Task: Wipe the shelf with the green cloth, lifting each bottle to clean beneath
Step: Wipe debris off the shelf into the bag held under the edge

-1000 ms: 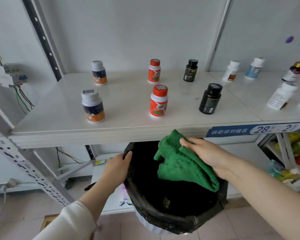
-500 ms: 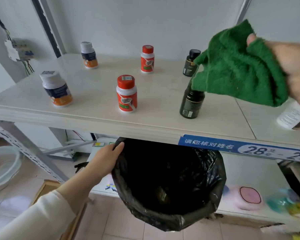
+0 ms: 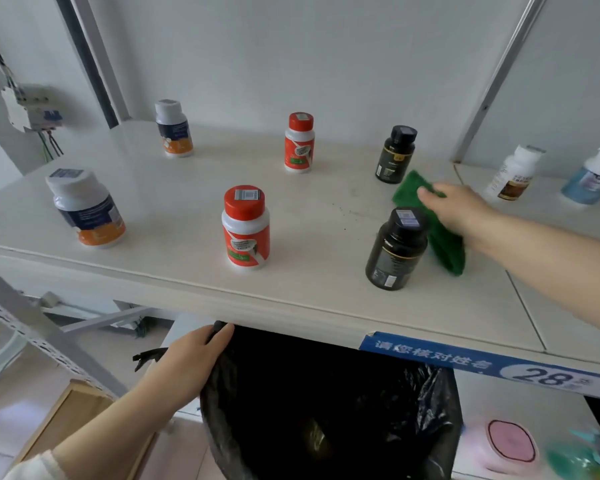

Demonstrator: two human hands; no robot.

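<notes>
- The right hand (image 3: pixel 459 211), right of centre, presses the green cloth (image 3: pixel 444 244) onto the shelf (image 3: pixel 174 209) with its fingers stretched out.
- The cloth lies between the near black bottle (image 3: pixel 395 251) and the far black bottle (image 3: pixel 395 155).
- The left hand (image 3: pixel 184 365), at lower centre, grips the rim of the black bin bag (image 3: pixel 326 410).

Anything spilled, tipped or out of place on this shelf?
Only small dark specks scattered on the shelf, between the front red-capped bottle and the green cloth under the right hand. Every bottle stands upright.
</notes>
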